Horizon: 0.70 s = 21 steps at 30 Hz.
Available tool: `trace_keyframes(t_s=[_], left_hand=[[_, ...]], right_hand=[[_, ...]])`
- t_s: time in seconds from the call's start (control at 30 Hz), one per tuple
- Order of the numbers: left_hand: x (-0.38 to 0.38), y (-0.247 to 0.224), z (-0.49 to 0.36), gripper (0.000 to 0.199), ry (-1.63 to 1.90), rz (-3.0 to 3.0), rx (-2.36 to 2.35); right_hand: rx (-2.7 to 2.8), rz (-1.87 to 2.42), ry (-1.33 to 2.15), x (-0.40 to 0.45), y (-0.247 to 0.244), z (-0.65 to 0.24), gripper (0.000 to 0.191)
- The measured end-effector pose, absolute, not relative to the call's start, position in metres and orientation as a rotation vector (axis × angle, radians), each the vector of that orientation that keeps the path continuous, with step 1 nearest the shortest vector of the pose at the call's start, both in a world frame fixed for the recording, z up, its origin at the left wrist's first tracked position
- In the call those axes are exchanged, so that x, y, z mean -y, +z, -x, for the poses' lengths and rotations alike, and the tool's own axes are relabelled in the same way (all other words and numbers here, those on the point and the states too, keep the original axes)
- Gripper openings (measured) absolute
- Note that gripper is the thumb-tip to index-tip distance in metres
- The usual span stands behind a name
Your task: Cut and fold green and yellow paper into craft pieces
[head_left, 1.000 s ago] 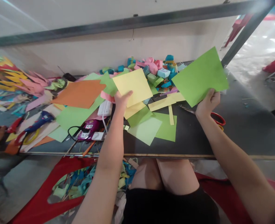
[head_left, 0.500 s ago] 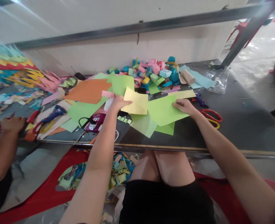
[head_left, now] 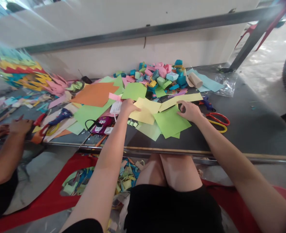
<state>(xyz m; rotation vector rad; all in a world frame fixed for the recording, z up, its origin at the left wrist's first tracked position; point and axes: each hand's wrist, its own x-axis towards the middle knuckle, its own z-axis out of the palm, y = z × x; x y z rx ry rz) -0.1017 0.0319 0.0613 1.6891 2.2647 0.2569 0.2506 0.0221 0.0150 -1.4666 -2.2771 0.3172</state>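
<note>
My left hand (head_left: 128,107) pinches the left edge of a pale yellow paper sheet (head_left: 144,116), thumb on top. My right hand (head_left: 190,111) is open, its thumb and forefinger apart in a curve; the fingertips are by a long pale yellow paper strip (head_left: 174,101) and the edge of a bright green paper sheet (head_left: 172,121). That green sheet lies on the table over a lighter green sheet (head_left: 150,130). Small folded green paper pieces (head_left: 132,123) lie next to my left wrist. Another green sheet (head_left: 134,91) is just behind my left hand.
Behind is a heap of coloured paper rings (head_left: 161,76). Scissors (head_left: 219,121) and a blue glue gun (head_left: 208,103) lie at right. Orange paper (head_left: 94,94), a purple device (head_left: 102,126) and another glue gun (head_left: 60,117) are left. A co-worker's hands (head_left: 19,126) are far left.
My right hand has let go of the bright green sheet, which now lies lower on the table. The yellow strip shows more fully, and my left hand with the yellow sheet has shifted slightly right.
</note>
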Motion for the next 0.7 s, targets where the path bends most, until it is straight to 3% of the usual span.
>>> trace_keyframes(t_s=[0.07,0.17,0.3,0.4,0.47,0.6,0.7], left_hand=[[-0.032,0.068,0.101,0.047,0.321,-1.707,-2.198],[-0.034,0.077,0.094,0.042,0.721,-1.708,-1.976],[-0.046,0.087,0.071,0.047,1.357,-1.713,-1.425],[-0.057,0.090,0.050,0.055,1.573,-1.656,-1.205],[-0.060,0.086,0.038,0.058,1.645,-1.598,-1.203],[-0.054,0.064,0.016,0.054,1.761,-1.442,-1.328],[-0.044,0.041,0.000,0.049,1.827,-1.266,-1.337]], right_hand=[[2.219,1.432,0.238,-0.020,0.014,-0.247,0.049],[2.137,1.313,0.243,-0.018,0.012,-0.244,0.043],[2.217,1.150,0.382,-0.019,0.007,-0.240,0.048],[2.255,1.133,0.463,-0.019,0.003,-0.238,0.038],[2.117,1.144,0.533,-0.020,0.002,-0.238,0.049],[1.722,0.980,0.789,-0.023,0.003,-0.242,0.095],[1.570,0.830,1.002,-0.024,0.003,-0.241,0.098]])
